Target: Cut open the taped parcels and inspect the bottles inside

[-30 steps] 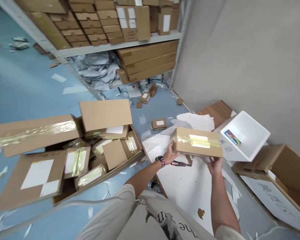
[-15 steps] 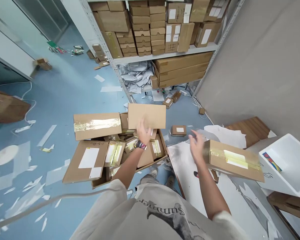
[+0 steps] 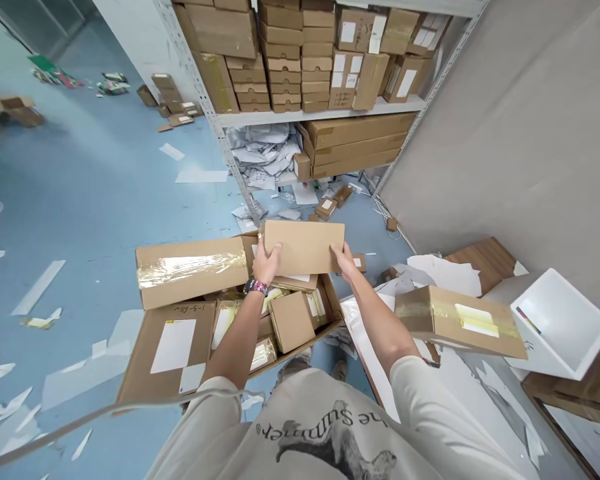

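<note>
A plain brown cardboard box [image 3: 305, 247] is gripped at both ends in front of me. My left hand [image 3: 267, 261] wraps its left end, thumb on the near face. On its right end, my right hand [image 3: 344, 260] has its fingers closed around the edge. Beneath it stands a large open carton [image 3: 336, 308] full of smaller taped boxes, among them a small brown box [image 3: 292, 321] near the front. A long taped box [image 3: 193, 270] lies across the carton's left side, and a flat labelled box [image 3: 167, 347] rests below that.
Behind the carton rises a metal shelf [image 3: 300, 117] stacked with boxes. At right, a taped box [image 3: 463, 323] lies on a white surface beside a white foam box [image 3: 563, 327]. Paper scraps [image 3: 40, 279] litter the blue floor. A grey cable [image 3: 130, 405] crosses at lower left.
My right hand has come left from beside the taped box and taken the plain box's right end. My left hand now grips its left end. The view has shifted slightly.
</note>
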`<state>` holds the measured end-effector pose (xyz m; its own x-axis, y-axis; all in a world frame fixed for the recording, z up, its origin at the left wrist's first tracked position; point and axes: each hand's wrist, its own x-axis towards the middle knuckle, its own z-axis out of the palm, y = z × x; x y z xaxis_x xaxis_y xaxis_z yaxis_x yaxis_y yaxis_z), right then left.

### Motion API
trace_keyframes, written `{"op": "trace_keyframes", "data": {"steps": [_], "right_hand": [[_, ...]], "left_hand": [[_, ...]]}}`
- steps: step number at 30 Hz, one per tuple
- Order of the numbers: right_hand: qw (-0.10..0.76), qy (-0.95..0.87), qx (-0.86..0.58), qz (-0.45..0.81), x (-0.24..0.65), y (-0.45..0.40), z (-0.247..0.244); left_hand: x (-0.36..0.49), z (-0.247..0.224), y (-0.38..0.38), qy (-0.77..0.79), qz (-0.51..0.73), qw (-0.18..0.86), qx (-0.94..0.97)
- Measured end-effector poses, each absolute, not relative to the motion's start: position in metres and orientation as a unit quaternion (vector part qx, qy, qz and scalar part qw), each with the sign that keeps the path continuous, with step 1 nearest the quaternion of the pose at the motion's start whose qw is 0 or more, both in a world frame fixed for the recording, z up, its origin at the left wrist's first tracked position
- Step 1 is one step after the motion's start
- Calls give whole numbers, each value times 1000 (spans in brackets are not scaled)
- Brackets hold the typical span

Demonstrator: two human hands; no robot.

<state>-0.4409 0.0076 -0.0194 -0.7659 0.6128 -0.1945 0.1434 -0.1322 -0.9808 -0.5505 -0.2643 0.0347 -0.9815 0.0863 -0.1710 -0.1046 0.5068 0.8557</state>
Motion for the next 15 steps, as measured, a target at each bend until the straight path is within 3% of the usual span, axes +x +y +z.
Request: {"op": "trace_keyframes", "data": {"steps": [6,15], "right_hand": [[244,-580,-332,703,-337,15,16],[236,-537,-429,687,-96,-29,30]], "left_hand": [[-456,54,-277,763,621,11,180],[-328,39,-275,726,632,169,213]]}}
